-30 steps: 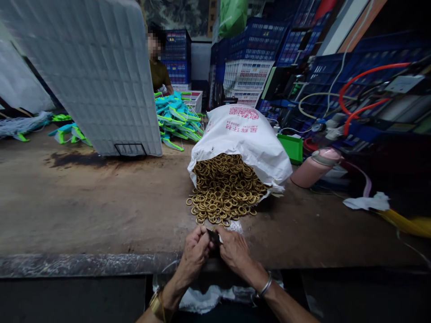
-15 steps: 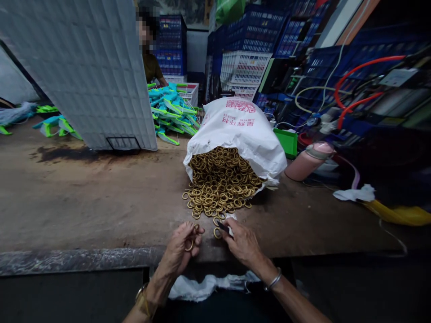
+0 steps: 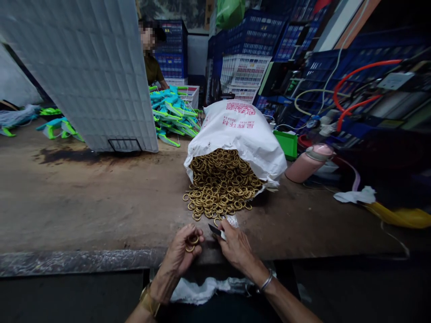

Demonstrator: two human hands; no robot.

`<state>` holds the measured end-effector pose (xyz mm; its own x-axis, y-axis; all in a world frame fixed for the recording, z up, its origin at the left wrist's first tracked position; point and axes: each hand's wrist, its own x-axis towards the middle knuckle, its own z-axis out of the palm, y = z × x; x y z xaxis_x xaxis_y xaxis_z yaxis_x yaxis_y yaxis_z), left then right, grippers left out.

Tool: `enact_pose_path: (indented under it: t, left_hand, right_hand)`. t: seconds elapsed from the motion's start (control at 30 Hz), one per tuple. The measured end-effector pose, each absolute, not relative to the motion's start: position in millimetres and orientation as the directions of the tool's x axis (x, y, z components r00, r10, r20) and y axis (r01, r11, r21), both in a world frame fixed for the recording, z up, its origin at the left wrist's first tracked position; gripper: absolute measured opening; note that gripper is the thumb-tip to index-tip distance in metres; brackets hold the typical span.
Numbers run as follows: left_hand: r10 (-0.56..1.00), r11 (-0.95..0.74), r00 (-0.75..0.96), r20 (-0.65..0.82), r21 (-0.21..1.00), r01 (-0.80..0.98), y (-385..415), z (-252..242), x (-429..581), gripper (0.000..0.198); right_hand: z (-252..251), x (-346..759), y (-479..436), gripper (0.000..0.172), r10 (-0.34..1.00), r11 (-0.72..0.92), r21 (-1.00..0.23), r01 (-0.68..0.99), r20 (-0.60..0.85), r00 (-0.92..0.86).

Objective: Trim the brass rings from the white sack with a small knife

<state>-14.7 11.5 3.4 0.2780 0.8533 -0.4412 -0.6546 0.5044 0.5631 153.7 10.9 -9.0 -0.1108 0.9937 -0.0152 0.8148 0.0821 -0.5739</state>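
My left hand (image 3: 183,251) is closed with the fingers curled around a few gold-coloured rings (image 3: 190,248), above the table's front edge. To its right, my right hand (image 3: 237,246) grips a small knife (image 3: 214,229); the dark blade points left and the pale handle is mostly hidden by the fingers. One loose ring (image 3: 217,221) lies just beyond the blade, by my right fingertips. Farther back, a heap of the same rings (image 3: 218,197) spills from the open mouth of a white woven sack (image 3: 240,128) lying on its side.
A tall grey-white ribbed panel (image 3: 111,85) stands at the left, partly hiding a person (image 3: 155,67). Behind it lie blue and green plastic pieces (image 3: 175,110). A pink bottle (image 3: 310,162) and a green tray (image 3: 285,144) are right of the sack. Stacked crates (image 3: 245,69) fill the back.
The ring that lay by the blade near the table's front is no longer there. My right hand has shifted slightly left, and the blade shows more clearly. The rings in my left hand sit closer together.
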Motion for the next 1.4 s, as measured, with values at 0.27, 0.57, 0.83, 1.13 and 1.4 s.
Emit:
enact_pose_path:
  t: [0.27, 0.57, 0.83, 1.13, 1.4]
  left_hand:
    - [0.946, 0.291, 0.22, -0.237, 0.921, -0.26, 10, -2, -2, 0.025]
    - [0.983, -0.004, 0.185, 0.015, 0.998, -0.061, 7, 2, -1, 0.016]
    - [0.993, -0.05, 0.114, 0.043, 0.997, 0.058, 7, 3, -3, 0.014]
    - [0.938, 0.304, 0.219, -0.27, 0.942, -0.14, 7, -1, -3, 0.021]
    - [0.865, 0.468, 0.356, -0.352, 0.821, -0.326, 5, 6, 0, 0.034]
  right_hand:
    - [2, 142, 21, 0.011, 0.959, -0.211, -0.95, 0.23, -0.247, -0.141]
    - [13, 132, 15, 0.014, 0.844, -0.491, -0.871, -0.016, -0.471, -0.258]
    - [9, 139, 17, 0.027, 0.95, -0.259, -0.941, 0.22, -0.289, -0.118]
    - [4, 134, 21, 0.021, 0.981, -0.133, -0.918, 0.373, -0.176, -0.086]
    - [5, 135, 23, 0.023, 0.981, -0.082, -0.94, 0.332, -0.136, -0.141]
